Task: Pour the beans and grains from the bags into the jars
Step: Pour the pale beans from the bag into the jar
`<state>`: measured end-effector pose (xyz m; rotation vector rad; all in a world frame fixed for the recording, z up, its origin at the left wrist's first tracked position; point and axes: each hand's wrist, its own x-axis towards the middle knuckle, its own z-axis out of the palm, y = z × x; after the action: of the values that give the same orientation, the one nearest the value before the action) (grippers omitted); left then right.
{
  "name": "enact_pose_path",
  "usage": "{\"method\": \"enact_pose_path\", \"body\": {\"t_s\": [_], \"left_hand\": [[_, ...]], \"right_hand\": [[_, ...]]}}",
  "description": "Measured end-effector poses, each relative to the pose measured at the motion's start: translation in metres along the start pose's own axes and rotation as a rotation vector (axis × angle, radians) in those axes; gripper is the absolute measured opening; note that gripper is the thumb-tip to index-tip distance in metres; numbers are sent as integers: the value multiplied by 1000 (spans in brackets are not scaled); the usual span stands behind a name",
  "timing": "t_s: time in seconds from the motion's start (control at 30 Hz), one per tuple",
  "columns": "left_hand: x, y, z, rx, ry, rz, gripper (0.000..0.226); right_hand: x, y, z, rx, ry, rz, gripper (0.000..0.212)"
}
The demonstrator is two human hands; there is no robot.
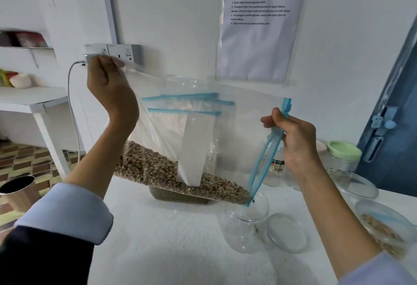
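Hands (112, 90) (295, 140) tilt clear bag (180, 140), perhaps beans.

Both hands tilt a bean bag (180, 167) over an open jar (246, 228).

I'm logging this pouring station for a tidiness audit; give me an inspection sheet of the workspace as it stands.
Surface: white table.
Job's things: zip bag of beans tilted, its open corner over the clear open jar; lid beside the jar; more bags behind.
Clutter: green-lidded jar, bottle, metal cup.
Hands: left hand pinches the raised bag corner; right hand grips the blue zip.
Cables: white cable from the wall socket.
Surroundings: printed sheet, blue door.
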<state>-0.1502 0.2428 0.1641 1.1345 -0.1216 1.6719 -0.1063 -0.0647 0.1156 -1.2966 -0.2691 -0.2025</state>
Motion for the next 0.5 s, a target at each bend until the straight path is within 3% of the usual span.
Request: {"method": "enact_pose_path", "body": {"t_s": [0.5], "left_hand": [[1,-1,-5,20,49,28,36]], "right_hand": [[-2,-7,6,-51,-6,8,20]]}}
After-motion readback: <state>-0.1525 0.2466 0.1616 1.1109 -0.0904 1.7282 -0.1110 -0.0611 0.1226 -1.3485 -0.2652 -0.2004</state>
